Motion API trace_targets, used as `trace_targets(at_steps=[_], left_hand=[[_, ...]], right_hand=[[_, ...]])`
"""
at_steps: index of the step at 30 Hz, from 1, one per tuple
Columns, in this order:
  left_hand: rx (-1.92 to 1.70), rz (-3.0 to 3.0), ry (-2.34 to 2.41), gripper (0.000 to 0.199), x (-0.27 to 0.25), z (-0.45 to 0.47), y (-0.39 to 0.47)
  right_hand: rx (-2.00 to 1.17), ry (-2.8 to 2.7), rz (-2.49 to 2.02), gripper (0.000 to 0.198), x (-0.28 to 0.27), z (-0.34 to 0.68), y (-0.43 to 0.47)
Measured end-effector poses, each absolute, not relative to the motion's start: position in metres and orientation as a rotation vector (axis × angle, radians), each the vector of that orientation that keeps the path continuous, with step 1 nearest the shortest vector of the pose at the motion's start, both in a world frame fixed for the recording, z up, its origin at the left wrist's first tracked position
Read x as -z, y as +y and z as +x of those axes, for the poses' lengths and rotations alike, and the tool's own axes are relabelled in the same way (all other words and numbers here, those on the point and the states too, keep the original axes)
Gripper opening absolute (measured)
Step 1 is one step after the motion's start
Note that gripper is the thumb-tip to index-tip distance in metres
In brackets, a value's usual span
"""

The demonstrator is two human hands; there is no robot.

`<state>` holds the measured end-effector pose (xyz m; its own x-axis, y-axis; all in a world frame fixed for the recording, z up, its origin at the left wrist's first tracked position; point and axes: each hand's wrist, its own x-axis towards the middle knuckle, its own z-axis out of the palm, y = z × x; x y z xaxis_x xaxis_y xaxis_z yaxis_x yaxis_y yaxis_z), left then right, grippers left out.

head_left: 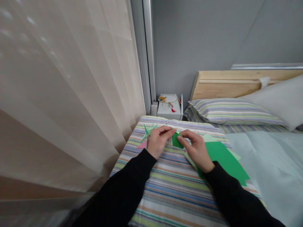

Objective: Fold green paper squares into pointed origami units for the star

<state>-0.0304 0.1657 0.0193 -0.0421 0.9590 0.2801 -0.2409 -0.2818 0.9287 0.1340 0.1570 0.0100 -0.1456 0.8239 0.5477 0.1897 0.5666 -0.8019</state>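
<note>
Between my two hands is a small folded piece of green paper (177, 141), held above the striped cloth. My left hand (159, 138) pinches its upper left corner between thumb and fingers. On its right edge, my right hand (196, 148) grips it with thumb and forefinger. Green folded paper shapes (147, 130) with pointed tips lie just beyond my left hand, and a pink paper piece (142, 145) shows beside them. Under and right of my right forearm, green paper sheets (224, 159) are stacked loosely with paler green ones, partly hidden by my hand and sleeve.
The striped cloth (170, 189) covers the surface in front of me. Pleated curtains (71, 78) hang close on the left. Behind stands a white bedside stand (165, 108) with small items on it. A bed with a striped pillow (236, 110) and wooden headboard (220, 86) is at right.
</note>
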Motion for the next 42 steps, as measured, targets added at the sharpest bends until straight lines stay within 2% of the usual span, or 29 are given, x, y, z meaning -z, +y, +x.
trace_targets(at_steps=[5, 13, 25, 31, 35, 38, 42], left_hand=[[-1.502, 1.425, 0.903, 0.02, -0.026, -0.029, 0.161], [-1.496, 1.485, 0.946, 0.018, -0.023, -0.027, 0.161], [-1.494, 1.337, 0.939, 0.019, -0.02, -0.029, 0.163], [-1.571, 1.201, 0.954, 0.025, -0.016, -0.029, 0.168], [-1.454, 1.313, 0.939, 0.028, -0.014, -0.027, 0.168], [-1.378, 1.397, 0.962, 0.026, -0.012, -0.027, 0.169], [-1.363, 1.335, 0.997, 0.032, -0.011, -0.028, 0.169]], right_hand=[[-0.814, -1.586, -0.851, 0.015, -0.005, 0.132, 0.159], [-0.836, -1.567, -0.91, 0.017, -0.003, 0.132, 0.159], [-1.234, -1.53, -0.97, 0.027, -0.004, 0.124, 0.157], [-1.239, -1.617, -1.059, 0.023, -0.006, 0.125, 0.155], [-1.179, -1.616, -1.06, 0.025, -0.005, 0.126, 0.157], [-1.104, -1.476, -1.047, 0.029, -0.003, 0.126, 0.16], [-1.035, -1.283, -1.005, 0.022, -0.001, 0.127, 0.164]])
